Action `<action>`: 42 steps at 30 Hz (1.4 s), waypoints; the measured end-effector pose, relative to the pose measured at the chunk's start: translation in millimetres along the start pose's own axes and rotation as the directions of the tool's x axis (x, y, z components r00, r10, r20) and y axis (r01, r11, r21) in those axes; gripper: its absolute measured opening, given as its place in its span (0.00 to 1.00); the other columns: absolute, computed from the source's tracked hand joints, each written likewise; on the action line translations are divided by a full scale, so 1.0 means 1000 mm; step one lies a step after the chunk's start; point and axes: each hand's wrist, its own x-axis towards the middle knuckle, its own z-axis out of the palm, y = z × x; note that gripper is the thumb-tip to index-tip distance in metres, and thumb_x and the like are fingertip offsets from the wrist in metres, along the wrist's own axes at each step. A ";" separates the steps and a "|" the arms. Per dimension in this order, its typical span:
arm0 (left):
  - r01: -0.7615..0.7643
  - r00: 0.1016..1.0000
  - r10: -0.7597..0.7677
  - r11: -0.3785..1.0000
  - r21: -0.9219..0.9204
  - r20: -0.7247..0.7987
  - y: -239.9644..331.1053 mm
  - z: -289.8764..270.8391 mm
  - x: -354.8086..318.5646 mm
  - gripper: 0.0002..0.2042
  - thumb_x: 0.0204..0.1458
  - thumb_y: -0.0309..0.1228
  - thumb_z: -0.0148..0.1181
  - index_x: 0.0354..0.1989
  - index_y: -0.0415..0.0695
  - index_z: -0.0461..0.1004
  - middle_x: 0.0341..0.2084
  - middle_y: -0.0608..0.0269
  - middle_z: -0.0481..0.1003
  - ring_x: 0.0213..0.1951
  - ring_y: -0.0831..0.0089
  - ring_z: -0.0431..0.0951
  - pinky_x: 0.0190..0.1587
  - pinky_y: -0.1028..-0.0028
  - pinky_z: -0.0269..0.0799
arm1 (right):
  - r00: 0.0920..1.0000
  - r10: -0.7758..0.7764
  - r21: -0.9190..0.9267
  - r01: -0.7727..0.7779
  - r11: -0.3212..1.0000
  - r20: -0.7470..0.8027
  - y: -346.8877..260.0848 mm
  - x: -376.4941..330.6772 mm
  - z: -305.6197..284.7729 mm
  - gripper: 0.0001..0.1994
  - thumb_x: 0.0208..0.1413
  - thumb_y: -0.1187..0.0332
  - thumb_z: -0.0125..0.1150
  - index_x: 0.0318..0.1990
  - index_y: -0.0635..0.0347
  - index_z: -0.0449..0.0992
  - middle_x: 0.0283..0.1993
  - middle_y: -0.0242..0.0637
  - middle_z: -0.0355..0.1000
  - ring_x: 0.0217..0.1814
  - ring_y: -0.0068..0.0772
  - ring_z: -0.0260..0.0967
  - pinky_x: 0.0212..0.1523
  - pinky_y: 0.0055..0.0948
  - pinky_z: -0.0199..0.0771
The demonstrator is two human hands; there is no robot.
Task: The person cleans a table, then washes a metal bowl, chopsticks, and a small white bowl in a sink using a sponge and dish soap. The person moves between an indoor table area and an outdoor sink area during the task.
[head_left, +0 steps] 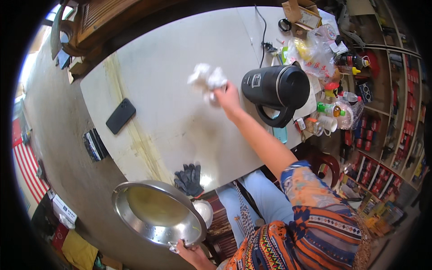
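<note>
- Head view, nearest first: my left hand (189,248) grips the rim of a steel bowl (157,211) at its lower edge, fingers curled around the lip. The bowl sits off the table edge, tilted, with a yellowish film inside.
- Just beyond the bowl, a pair of dark gloves (189,179) lies on the near edge of the white table (171,81), untouched.
- Mid-table: my right hand (227,100) is stretched out, fingers pinched on a crumpled white tissue wad (207,78) pressed against the tabletop. The wad sits just left of the black electric kettle (275,87), close but apart.
- Far left: a black phone (120,116) lies flat, well apart from both hands. A yellowish streak runs down the table near it.
- Far right: clutter of bottles and plastic bags (315,49) behind the kettle.
- Judgement on doing the wipe well: I'd keep the wad bunched under the fingertips, stroke away from the kettle so the wrist doesn't knock it, and hold the bowl level so the residue doesn't run out.
</note>
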 end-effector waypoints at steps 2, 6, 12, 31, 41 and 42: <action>-0.016 1.000 0.016 1.000 0.004 0.004 0.001 0.003 -0.003 0.08 0.49 0.36 0.52 0.30 0.45 0.67 0.20 0.71 0.69 0.12 0.86 0.55 0.14 0.84 0.48 | 0.947 -0.130 0.203 0.194 0.960 -0.293 -0.019 0.070 0.021 0.16 0.43 0.72 0.58 0.41 0.68 0.69 0.40 0.45 0.71 0.41 0.33 0.68 0.43 0.31 0.67; -0.163 0.977 0.085 0.892 0.421 0.197 -0.028 -0.087 0.053 0.18 0.49 0.42 0.53 0.44 0.42 0.65 0.38 0.62 0.70 0.34 0.71 0.68 0.34 0.64 0.63 | 0.646 -0.198 -0.113 0.171 0.979 -0.737 -0.048 0.202 0.006 0.17 0.44 0.74 0.56 0.43 0.69 0.66 0.46 0.51 0.64 0.49 0.47 0.63 0.50 0.40 0.64; 0.045 0.998 -0.055 0.954 0.296 0.025 -0.028 -0.062 0.053 0.21 0.50 0.42 0.52 0.48 0.42 0.65 0.42 0.59 0.70 0.41 0.66 0.71 0.39 0.60 0.66 | 0.500 0.121 0.087 -0.091 0.992 -0.857 -0.068 0.298 -0.038 0.15 0.57 0.69 0.39 0.47 0.69 0.67 0.55 0.50 0.59 0.59 0.45 0.53 0.57 0.36 0.59; 0.199 0.979 -0.187 0.954 0.222 -0.076 -0.015 -0.074 0.069 0.12 0.50 0.33 0.50 0.42 0.44 0.68 0.33 0.63 0.71 0.35 0.72 0.71 0.27 0.79 0.64 | 0.719 -0.681 -0.389 0.671 0.631 0.135 -0.005 0.150 0.191 0.11 0.48 0.76 0.47 0.38 0.62 0.75 0.44 0.46 0.67 0.49 0.49 0.60 0.49 0.39 0.62; -0.150 0.987 0.158 0.881 0.449 0.020 -0.007 -0.025 0.019 0.13 0.51 0.32 0.49 0.44 0.42 0.65 0.35 0.60 0.69 0.37 0.73 0.69 0.35 0.74 0.67 | 0.848 -0.488 -0.819 0.121 0.560 -0.208 -0.072 0.309 0.010 0.10 0.53 0.66 0.49 0.40 0.54 0.75 0.49 0.45 0.65 0.53 0.50 0.58 0.54 0.42 0.61; -0.316 0.947 0.218 0.756 0.573 0.235 -0.010 -0.035 0.024 0.17 0.48 0.26 0.54 0.48 0.38 0.63 0.39 0.56 0.67 0.41 0.70 0.68 0.39 0.72 0.68 | 0.812 -0.543 -0.768 0.205 0.606 -0.211 -0.051 0.311 0.016 0.11 0.52 0.67 0.50 0.41 0.53 0.75 0.47 0.44 0.66 0.51 0.49 0.60 0.52 0.42 0.63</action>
